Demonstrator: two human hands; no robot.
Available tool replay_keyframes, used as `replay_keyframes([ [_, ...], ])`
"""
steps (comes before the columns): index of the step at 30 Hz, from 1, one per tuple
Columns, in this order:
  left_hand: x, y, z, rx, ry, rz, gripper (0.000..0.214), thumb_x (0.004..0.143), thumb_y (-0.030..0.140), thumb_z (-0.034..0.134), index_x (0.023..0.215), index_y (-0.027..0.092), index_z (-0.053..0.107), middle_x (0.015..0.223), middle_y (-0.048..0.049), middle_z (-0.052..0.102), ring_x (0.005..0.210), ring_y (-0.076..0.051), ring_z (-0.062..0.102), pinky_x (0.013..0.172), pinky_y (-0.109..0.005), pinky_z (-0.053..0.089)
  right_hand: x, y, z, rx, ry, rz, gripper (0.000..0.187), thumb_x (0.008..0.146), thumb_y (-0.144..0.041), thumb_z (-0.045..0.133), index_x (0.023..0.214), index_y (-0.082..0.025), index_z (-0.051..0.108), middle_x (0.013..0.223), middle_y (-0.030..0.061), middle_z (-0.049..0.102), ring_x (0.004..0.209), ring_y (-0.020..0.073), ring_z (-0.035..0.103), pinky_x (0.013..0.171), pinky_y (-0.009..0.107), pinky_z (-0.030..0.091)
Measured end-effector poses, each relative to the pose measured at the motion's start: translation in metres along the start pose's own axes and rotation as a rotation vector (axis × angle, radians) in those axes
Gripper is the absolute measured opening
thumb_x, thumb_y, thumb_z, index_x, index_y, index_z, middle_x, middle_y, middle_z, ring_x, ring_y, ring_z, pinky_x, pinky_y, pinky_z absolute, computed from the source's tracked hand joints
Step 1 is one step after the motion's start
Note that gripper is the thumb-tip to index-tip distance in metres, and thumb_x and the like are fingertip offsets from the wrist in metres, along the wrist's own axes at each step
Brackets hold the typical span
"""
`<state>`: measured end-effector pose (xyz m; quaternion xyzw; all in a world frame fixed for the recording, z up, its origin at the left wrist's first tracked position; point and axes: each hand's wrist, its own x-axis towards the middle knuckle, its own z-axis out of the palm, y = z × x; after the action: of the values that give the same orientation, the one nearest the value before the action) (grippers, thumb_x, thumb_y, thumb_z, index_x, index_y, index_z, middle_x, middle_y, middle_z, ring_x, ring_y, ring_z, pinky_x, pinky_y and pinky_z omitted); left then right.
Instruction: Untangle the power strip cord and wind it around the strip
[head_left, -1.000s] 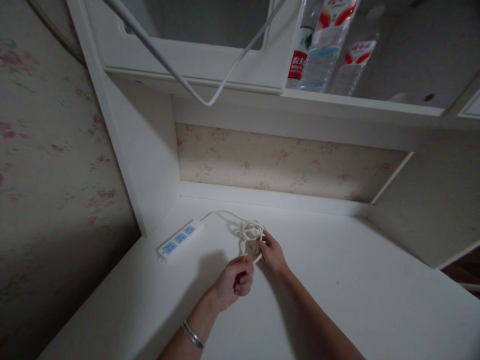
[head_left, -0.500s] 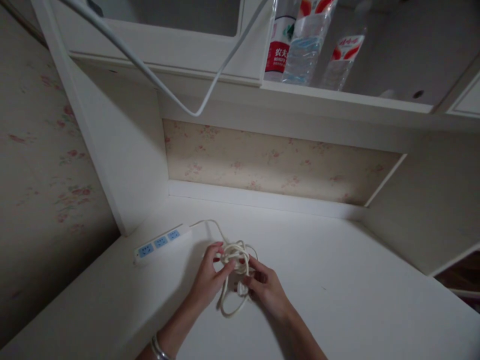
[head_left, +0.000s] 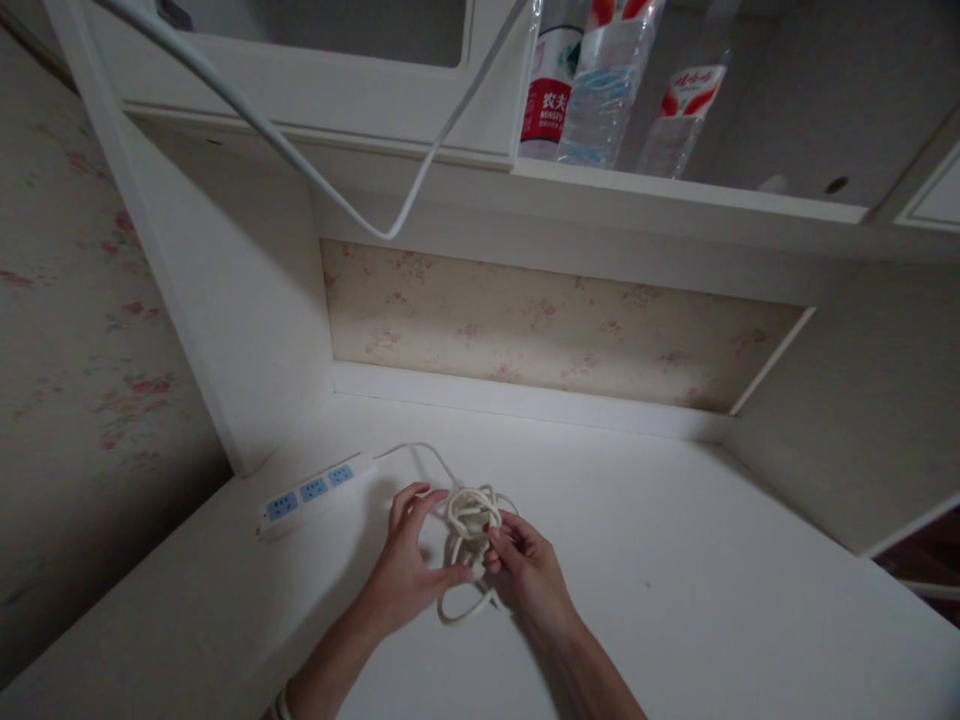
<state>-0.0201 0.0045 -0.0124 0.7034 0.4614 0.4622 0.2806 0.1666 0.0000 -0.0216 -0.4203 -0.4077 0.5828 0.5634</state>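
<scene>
Since half a second ago, the thumb of the left hand (head_left: 397, 575) has slid down from the top of the coiled, cream-white plastic-sheathed cord (head_left: 474, 538) to its near side, and the fingers have spread wider; the right hand (head_left: 534, 568) stays at the coil's other side. The risk, as I judge it, is a knot pulled tight, should a strand be tugged while the loops cross one another; a hard pull could also drag the long white power strip with blue socket panels (head_left: 313, 490), since its lead runs into the bundle. The coil lies between the hands, on the white, smooth surface (head_left: 645, 530), one loose loop hanging nearer the wearer; the strip rests beyond and to the left of the left hand, which is open around the coil; the right hand pinches the cord between thumb and fingers.
</scene>
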Motion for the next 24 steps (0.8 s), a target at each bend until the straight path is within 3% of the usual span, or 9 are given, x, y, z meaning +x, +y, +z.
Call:
replay_keyframes([
  [2, -0.003, 0.001, 0.000, 0.093, -0.047, 0.013, 0.072, 0.055, 0.024, 0.082, 0.122, 0.032, 0.056, 0.132, -0.0056, 0.039, 0.121, -0.028, 0.042, 0.104, -0.043, 0.039, 0.002, -0.002, -0.001, 0.072, 0.051, -0.012, 0.039, 0.067, -0.044, 0.078, 0.090, -0.018, 0.062, 0.067, -0.0005, 0.060, 0.053, 0.0075, 0.050, 0.054, 0.021, 0.039],
  [5, -0.004, 0.004, 0.003, 0.194, -0.189, 0.096, 0.049, 0.066, 0.024, 0.077, 0.111, 0.036, 0.065, 0.118, -0.0038, 0.052, 0.111, -0.026, 0.049, 0.098, -0.041, 0.044, 0.000, -0.006, -0.002, 0.128, 0.041, -0.008, 0.034, 0.069, -0.041, 0.077, 0.081, -0.017, 0.056, 0.063, -0.0021, 0.058, 0.051, 0.0062, 0.048, 0.052, 0.019, 0.037],
  [11, -0.003, 0.008, 0.011, 0.231, -0.286, 0.111, 0.032, 0.072, 0.024, 0.073, 0.103, 0.032, 0.068, 0.109, -0.0028, 0.062, 0.104, -0.025, 0.053, 0.092, -0.038, 0.045, -0.004, -0.004, 0.004, 0.079, -0.034, -0.011, 0.035, 0.074, -0.043, 0.074, 0.082, -0.018, 0.051, 0.058, -0.0019, 0.059, 0.049, 0.0066, 0.049, 0.051, 0.019, 0.036],
  [15, -0.005, 0.008, 0.013, 0.226, -0.265, 0.102, 0.027, 0.080, 0.026, 0.064, 0.107, 0.028, 0.064, 0.109, -0.0036, 0.063, 0.103, -0.024, 0.055, 0.092, -0.038, 0.044, 0.000, 0.001, 0.005, 0.022, -0.012, 0.007, 0.041, 0.072, -0.050, 0.072, 0.087, -0.018, 0.051, 0.050, -0.0021, 0.058, 0.040, 0.0084, 0.046, 0.044, 0.021, 0.034],
  [18, -0.005, 0.009, 0.012, 0.208, -0.205, 0.080, 0.024, 0.089, 0.031, 0.051, 0.110, 0.024, 0.061, 0.109, -0.0066, 0.063, 0.103, -0.023, 0.056, 0.092, -0.037, 0.044, 0.000, 0.003, 0.004, -0.013, -0.003, -0.018, 0.043, 0.073, -0.051, 0.071, 0.092, -0.019, 0.050, 0.057, -0.0025, 0.059, 0.042, 0.0100, 0.049, 0.043, 0.023, 0.037],
  [21, -0.005, 0.009, 0.013, 0.213, -0.142, 0.053, 0.025, 0.091, 0.036, 0.047, 0.107, 0.022, 0.060, 0.106, -0.0079, 0.063, 0.101, -0.023, 0.057, 0.089, -0.037, 0.044, -0.004, 0.004, 0.005, -0.132, -0.024, -0.069, 0.038, 0.076, -0.048, 0.069, 0.093, -0.020, 0.049, 0.070, -0.0022, 0.059, 0.046, 0.0091, 0.050, 0.043, 0.022, 0.037],
  [24, -0.005, 0.009, 0.015, 0.201, -0.084, 0.016, 0.024, 0.092, 0.036, 0.044, 0.106, 0.022, 0.058, 0.102, -0.0074, 0.064, 0.097, -0.022, 0.058, 0.086, -0.036, 0.045, -0.011, 0.003, 0.009, -0.296, -0.104, -0.088, 0.030, 0.083, -0.046, 0.061, 0.092, -0.020, 0.050, 0.060, -0.0061, 0.050, 0.047, 0.0077, 0.043, 0.043, 0.020, 0.031],
])
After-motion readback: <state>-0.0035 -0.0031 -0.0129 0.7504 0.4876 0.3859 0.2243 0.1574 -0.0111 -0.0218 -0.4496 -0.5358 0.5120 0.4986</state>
